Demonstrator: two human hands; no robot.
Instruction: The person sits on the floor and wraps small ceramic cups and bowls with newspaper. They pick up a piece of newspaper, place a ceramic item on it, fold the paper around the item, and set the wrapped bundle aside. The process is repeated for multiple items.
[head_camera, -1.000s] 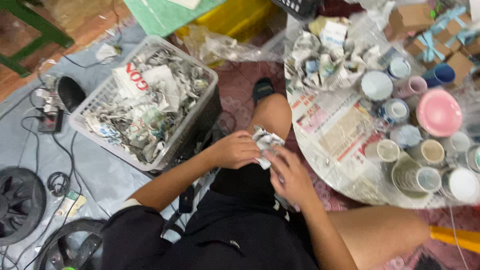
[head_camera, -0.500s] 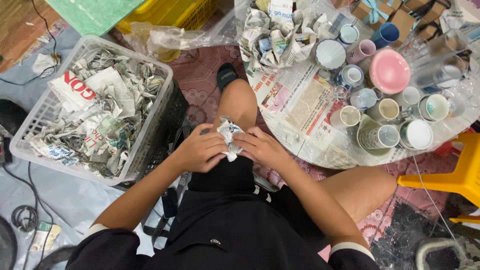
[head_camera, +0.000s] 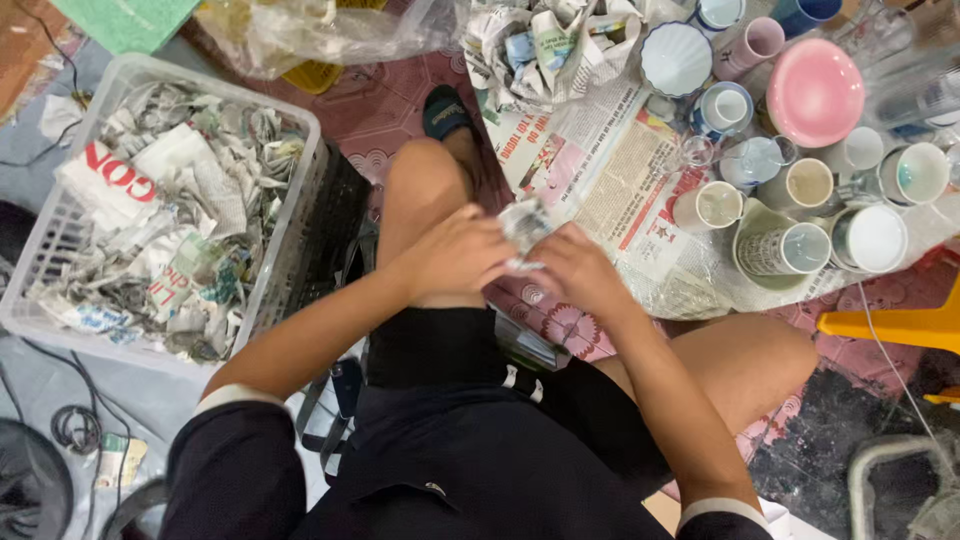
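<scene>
White plastic basket (head_camera: 290, 215) sitting far left on floor, holding crumpled newspaper (head_camera: 165, 220). Newspaper sheet (head_camera: 610, 185) lying spread at right, bearing cups and mugs; pink plate (head_camera: 815, 95) resting at its far edge. Person sitting between them, both hands meeting above raised knee. Left hand (head_camera: 455, 258) and right hand (head_camera: 578, 272) both closing around small paper-wrapped object (head_camera: 524, 228), fingers gripping it from either side.

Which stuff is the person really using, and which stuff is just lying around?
Using: left hand and right hand holding a small newspaper-wrapped bundle; white plastic basket of crumpled newspaper; ceramic mugs.
Lying around: black cables, yellow plastic stool, green mat.
</scene>
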